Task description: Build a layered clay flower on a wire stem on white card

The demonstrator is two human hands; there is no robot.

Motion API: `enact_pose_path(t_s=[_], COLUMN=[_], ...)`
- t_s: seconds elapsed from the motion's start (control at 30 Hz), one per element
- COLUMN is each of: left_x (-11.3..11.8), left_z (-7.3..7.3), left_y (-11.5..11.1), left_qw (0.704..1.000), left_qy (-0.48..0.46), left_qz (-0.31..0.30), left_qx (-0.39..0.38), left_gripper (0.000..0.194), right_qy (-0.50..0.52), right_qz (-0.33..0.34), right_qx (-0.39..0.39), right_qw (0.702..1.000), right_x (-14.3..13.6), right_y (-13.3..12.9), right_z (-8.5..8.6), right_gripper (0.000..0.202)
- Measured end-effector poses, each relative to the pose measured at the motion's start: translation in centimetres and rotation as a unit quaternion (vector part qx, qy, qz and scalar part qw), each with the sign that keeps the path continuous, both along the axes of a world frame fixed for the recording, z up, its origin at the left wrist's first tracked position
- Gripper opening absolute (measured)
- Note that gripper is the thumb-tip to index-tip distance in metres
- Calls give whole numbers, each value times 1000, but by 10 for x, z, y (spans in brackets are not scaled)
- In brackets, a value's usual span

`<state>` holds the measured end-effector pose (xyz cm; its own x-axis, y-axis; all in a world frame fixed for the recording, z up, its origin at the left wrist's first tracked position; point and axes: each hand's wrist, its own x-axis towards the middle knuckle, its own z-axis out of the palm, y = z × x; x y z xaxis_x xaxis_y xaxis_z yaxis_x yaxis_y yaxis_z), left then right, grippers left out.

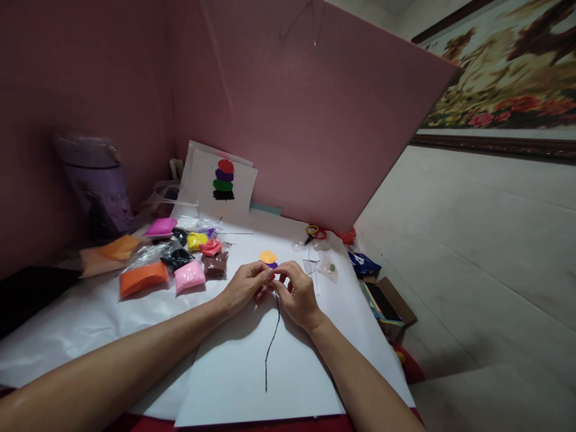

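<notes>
My left hand and my right hand meet over a white sheet of paper, fingertips pinched together. A small red piece of modelling clay shows between the fingertips, mostly hidden by them. Just beyond the fingers lie an orange ridged clay shape and a strip of purple clay on the sheet. From beneath my hands a thin dark wavy line runs toward the sheet's near edge.
Packets of coloured clay, among them an orange packet and a pink packet, lie left. A propped sample sheet bears red, purple, green and black shapes. Scissors, a purple bottle and an open box stand around.
</notes>
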<state>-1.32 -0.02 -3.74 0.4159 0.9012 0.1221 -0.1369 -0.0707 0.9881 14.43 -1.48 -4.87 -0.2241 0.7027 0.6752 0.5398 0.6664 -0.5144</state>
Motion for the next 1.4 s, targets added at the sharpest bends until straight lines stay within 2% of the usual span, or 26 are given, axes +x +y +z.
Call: enact_pose_path(t_s=[0.17,0.3,0.47,0.6,0.8,1.0,1.13,1.4], left_x=[0,0,0,0,1,0,1,0], left_z=[-1,-2,-4,-5,-2,-1,0,-3], left_y=[0,1,1,2,1,1,1,2], left_qw=[1000,1000,1000,1000,1000,1000,1000,1000], left_qy=[1,-2,2,-8,17,6,18,9], left_qz=[1,-6,-1,5,-1,-11,-9,-14], left_qx=[-1,6,9,2,8,3,9,4], left_gripper=[50,44,50,44,51,46,53,43], right_qy=[2,0,-2,1,-2,0,1,-1], right_qz=[4,1,-3,-12,-2,-2,1,-3], right_qx=[3,7,7,15,2,1,1,3], right_qw=[1000,1000,1000,1000,1000,1000,1000,1000], right_x=[0,0,0,0,0,0,0,0], right_y=[0,0,0,0,1,0,0,0], right_z=[0,0,0,0,-1,-1,-1,-1], right_gripper=[10,14,14,13,12,13,13,15])
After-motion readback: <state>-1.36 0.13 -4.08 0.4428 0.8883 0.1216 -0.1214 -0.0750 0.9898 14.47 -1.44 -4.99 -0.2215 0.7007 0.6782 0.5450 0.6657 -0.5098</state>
